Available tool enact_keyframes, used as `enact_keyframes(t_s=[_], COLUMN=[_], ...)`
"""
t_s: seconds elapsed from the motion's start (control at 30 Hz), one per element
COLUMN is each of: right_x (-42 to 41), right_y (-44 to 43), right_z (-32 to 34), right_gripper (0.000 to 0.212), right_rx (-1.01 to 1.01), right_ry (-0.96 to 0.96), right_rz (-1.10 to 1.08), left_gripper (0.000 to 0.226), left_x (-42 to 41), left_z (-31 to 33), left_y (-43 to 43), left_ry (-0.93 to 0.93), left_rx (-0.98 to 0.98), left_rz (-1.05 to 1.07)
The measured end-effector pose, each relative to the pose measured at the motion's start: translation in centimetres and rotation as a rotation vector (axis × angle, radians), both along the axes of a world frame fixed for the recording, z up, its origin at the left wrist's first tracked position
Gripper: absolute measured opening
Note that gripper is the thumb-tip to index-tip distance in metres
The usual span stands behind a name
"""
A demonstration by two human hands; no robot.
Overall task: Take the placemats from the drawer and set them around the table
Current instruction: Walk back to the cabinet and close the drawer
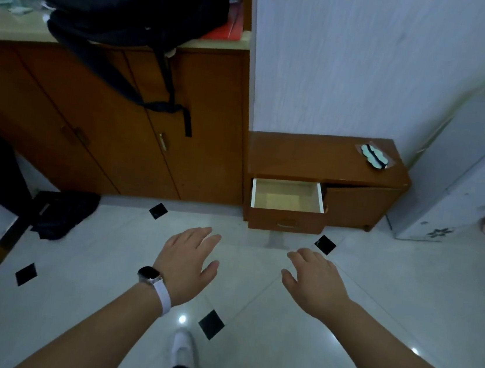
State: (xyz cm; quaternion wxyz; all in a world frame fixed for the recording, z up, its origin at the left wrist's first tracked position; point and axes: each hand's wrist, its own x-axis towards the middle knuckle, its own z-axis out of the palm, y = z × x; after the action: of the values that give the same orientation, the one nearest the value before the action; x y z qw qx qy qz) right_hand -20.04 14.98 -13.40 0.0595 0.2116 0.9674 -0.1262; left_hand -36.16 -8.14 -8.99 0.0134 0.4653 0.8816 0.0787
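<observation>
**Wood drawer open, both hands bare**

Brown wood makes up the low cabinet [326, 160] against the white wall, and its left drawer [288, 196] is pulled out. The pale inside of the drawer shows a bare bottom; no placemats can be made out in it. A small scalloped pad [373, 157] lies on the cabinet top near its right end. The left hand [188, 258], with a watch [149, 275] on a white strap, and the right hand [313, 279] are stretched forward over the tiled floor [374, 292], palms down, fingers spread loosely, gripping nothing. Both are well short of the drawer. A dark backpack [135, 2] sits on the bench [9, 30] at the upper left, straps hanging down.
</observation>
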Motion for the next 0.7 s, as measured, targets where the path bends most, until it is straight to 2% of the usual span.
enact_keyframes(t_s=[0.23, 0.57, 0.7], right_x=[-6.2, -18.6, -21.4], right_y=[2.1, 2.5, 1.9], right_z=[-1.2, -2.9, -3.3], right_gripper=[0.048, 0.05, 0.049], right_rx=[0.016, 0.0, -0.026], right_ry=[-0.045, -0.123, -0.142], right_rz=[-0.09, -0.35, -0.409], left_gripper=[0.05, 0.054, 0.056], left_x=[-8.7, -26.2, -30.1], left_z=[-3.0, -7.4, -8.7], left_y=[4.0, 9.2, 13.3], left_ry=[-0.078, -0.16, -0.195], left_rx=[-0.01, -0.086, -0.112], left_rz=[-0.095, -0.303, -0.409])
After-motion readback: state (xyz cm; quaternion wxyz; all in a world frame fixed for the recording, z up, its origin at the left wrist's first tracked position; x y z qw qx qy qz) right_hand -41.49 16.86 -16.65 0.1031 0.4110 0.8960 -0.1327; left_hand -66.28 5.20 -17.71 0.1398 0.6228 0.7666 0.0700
